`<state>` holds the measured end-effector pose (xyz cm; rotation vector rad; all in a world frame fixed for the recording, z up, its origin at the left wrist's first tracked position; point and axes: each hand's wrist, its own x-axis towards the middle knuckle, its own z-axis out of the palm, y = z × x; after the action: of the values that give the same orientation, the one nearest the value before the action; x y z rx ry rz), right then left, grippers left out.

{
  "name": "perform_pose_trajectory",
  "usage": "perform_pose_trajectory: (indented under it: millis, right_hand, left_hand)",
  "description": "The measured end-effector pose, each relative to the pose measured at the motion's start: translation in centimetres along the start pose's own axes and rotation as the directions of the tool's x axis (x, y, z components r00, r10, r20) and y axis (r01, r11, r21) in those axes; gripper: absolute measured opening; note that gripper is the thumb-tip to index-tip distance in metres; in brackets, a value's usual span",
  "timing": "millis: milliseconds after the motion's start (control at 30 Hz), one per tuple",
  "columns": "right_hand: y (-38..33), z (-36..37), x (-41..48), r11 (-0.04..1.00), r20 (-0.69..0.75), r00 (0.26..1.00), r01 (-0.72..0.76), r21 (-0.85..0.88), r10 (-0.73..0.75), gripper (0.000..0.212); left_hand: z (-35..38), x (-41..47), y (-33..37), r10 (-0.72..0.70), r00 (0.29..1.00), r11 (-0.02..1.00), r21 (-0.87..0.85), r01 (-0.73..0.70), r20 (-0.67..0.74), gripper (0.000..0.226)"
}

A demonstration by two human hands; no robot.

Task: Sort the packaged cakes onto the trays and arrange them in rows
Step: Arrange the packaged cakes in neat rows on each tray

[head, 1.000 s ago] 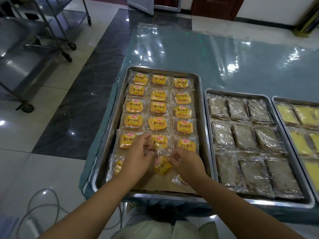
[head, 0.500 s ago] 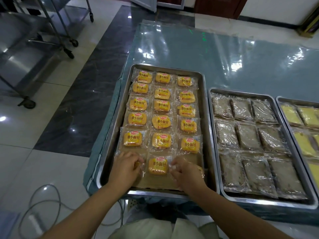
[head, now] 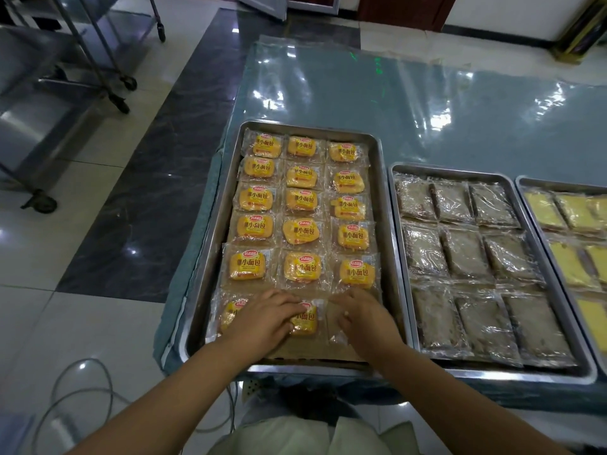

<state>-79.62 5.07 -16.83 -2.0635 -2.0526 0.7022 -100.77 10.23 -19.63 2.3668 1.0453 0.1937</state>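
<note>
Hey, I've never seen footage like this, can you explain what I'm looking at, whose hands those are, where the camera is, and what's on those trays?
There is no machine here. A person wears a wide-angle camera on the head, so you look down along their bare arms.

On a table under shiny plastic sheet stand three metal trays. The left tray holds yellow packaged cakes in rows of three. The middle tray holds brown cakes in clear wrap, and a tray of pale yellow slices is cut off at the right edge.

The left hand and the right hand lie flat on packets in the nearest row, apparently straightening them. Neither lifts anything.
</note>
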Motion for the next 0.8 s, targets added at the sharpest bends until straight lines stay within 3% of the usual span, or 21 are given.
perform_pose_trajectory:
  millis: [100,200,467,500,567,633,700,800]
  right_hand:
    - [2.4,-1.3,-0.6,0.983,-0.093,0.996,-0.034,-0.182,0.017,0.037]
    - [3.6,-1.5,-1.7,0.932,0.028,0.998,-0.041,-0.361,0.054,0.036]
    - [4.1,-1.4,-1.4,0.944,0.053,0.997,-0.038,-0.328,0.059,0.052]
    - [4.0,-1.9,-1.4,0.963,0.042,0.998,-0.033,-0.268,0.046,0.048]
    - [4.0,-3.0,-1.4,0.996,-0.028,0.998,-0.058,-0.072,0.056,0.021]
    - [4.0,-3.7,-1.5,0.969,-0.059,0.976,-0.199,0.148,0.209,0.019]
    - [4.0,-4.0,-1.6,0.841,-0.069,0.91,-0.347,0.416,0.409,0.021]
    - [3.8,-3.6,-2.0,0.561,0.008,0.803,-0.423,0.711,0.596,0.043]
  left_hand:
    - [-0.1,0.1,0.1,0.035,0.999,0.999,-0.008,-0.036,-0.027,0.043]
    - [-0.1,0.2,0.5,0.043,0.998,0.999,0.014,-0.042,-0.042,0.041]
    - [0.5,1.8,2.8,0.072,0.997,0.995,0.068,-0.07,-0.025,0.042]
    - [0.7,2.1,3.2,0.07,0.997,0.995,0.068,-0.068,-0.025,0.043]
    - [1.0,2.6,3.9,0.043,0.998,0.998,0.045,-0.041,-0.041,0.046]
    - [1.1,3.3,4.5,-0.016,0.998,1.0,-0.007,0.016,-0.063,0.049]
    - [1.1,3.9,5.0,-0.08,0.993,0.996,-0.056,0.075,-0.086,0.053]
    - [1.2,4.4,5.4,-0.105,0.99,0.993,-0.07,0.098,-0.094,0.053]
